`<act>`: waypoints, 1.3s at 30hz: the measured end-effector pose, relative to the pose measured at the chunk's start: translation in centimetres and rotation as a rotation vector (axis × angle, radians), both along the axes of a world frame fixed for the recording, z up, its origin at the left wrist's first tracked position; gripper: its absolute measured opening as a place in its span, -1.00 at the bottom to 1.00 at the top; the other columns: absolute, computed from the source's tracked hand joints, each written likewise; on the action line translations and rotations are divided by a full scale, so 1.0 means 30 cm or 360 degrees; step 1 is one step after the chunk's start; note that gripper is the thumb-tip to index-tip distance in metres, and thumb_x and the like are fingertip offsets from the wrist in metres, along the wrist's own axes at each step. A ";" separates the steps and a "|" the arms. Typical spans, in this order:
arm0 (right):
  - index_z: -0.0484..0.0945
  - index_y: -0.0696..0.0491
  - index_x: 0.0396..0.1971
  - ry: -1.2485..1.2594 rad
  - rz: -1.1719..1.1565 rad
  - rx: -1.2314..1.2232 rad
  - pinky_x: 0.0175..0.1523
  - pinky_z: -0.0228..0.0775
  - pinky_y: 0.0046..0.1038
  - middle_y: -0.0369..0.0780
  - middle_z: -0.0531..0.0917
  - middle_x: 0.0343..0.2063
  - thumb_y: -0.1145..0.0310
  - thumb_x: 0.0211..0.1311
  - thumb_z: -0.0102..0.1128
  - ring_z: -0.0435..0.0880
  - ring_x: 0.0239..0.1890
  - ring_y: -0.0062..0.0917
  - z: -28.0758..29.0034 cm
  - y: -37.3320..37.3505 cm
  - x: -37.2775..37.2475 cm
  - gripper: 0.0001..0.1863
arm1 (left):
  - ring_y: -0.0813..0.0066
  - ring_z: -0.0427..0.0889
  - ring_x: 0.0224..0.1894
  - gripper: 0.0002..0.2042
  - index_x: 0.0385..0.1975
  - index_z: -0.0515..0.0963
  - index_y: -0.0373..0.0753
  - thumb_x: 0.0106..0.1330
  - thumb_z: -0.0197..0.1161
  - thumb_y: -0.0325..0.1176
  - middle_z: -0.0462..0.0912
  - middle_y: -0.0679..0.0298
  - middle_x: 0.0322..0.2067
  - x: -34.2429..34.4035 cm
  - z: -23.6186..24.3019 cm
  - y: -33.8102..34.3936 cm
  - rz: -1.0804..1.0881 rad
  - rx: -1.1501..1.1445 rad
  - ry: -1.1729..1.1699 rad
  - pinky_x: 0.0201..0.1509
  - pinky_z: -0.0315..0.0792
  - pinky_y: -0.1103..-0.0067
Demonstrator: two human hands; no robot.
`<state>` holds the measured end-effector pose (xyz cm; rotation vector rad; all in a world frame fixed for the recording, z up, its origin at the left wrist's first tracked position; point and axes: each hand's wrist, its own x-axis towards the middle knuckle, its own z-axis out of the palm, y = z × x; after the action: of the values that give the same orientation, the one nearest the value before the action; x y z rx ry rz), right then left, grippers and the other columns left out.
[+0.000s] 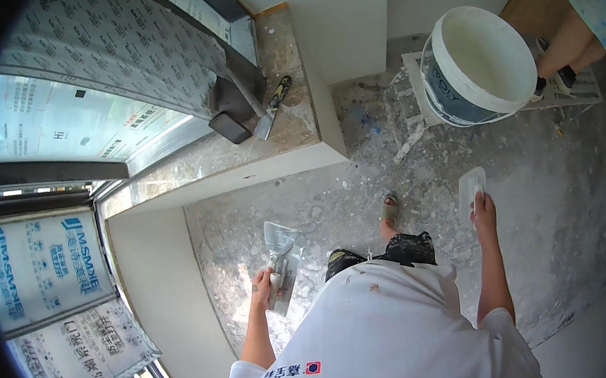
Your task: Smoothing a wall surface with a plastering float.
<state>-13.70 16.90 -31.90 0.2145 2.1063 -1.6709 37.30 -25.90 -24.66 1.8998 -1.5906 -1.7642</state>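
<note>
My left hand (260, 288) is closed round the handle of a wide putty knife (280, 236), its pale, splayed blade pointing away from me. Against the same hand lies a flat metal trowel (289, 285); whether my fingers grip it too is hard to tell. On the other side, my right hand (483, 212) is wrapped round the grip of a pale, round-cornered plastering trowel (471, 184). Both hands hang low over the floor, well apart. Any putty on the blades is too small to make out.
A big white bucket (441, 45) with a dark label stands on a low splattered platform (418, 87) at far right, beside another person's leg (567, 43). A scraper (276, 107) and a dark rectangular object (229, 128) lie on the window ledge (279, 44). Film-covered windows (45, 268) line the left.
</note>
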 end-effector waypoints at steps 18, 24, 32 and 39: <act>0.47 0.09 -0.04 0.0184 0.0410 -0.0604 -0.30 0.40 -0.56 -0.36 0.57 -0.41 0.26 0.41 0.22 0.51 -0.46 -0.70 0.254 -0.864 0.188 -0.73 | 0.29 0.57 -0.58 -0.62 -0.08 0.48 -0.20 0.50 0.09 0.03 0.60 0.19 -0.42 0.415 -0.085 -0.202 0.0891 0.0319 0.0805 -0.52 0.52 0.43; 0.46 0.10 0.13 -0.0425 0.0017 -0.1416 0.07 0.51 -0.30 -0.22 0.63 -0.10 0.13 0.41 0.25 0.61 -0.03 -0.47 0.352 -1.163 0.282 -0.54 | 0.28 0.57 -0.58 -0.63 -0.14 0.51 -0.19 0.49 0.10 0.03 0.60 0.21 -0.43 0.586 -0.190 -0.421 0.0859 0.0460 0.0800 -0.48 0.52 0.41; 0.56 0.19 0.06 -0.0248 0.0625 -0.1015 0.02 0.53 -0.43 -0.22 0.70 -0.11 0.14 0.39 0.27 0.69 -0.10 -0.51 0.357 -1.443 0.172 -0.55 | 0.28 0.57 -0.59 -0.63 -0.23 0.52 -0.15 0.48 0.07 0.07 0.56 0.23 -0.50 0.710 -0.249 -0.559 0.0878 0.0561 0.0655 -0.54 0.49 0.41; 0.62 0.18 -0.02 -0.0295 0.0713 -0.0828 -0.02 0.52 -0.39 -0.20 0.70 -0.13 0.12 0.33 0.34 0.69 -0.12 -0.48 0.343 -1.609 0.162 -0.57 | 0.25 0.54 -0.60 -0.60 -0.25 0.51 -0.15 0.47 0.07 0.10 0.54 0.23 -0.53 0.731 -0.270 -0.526 0.0953 0.0596 0.0672 -0.54 0.48 0.40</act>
<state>-8.84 -31.37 -21.60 -0.2385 1.3916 -1.7606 59.24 -41.69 -32.77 1.7092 -0.5055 -2.0579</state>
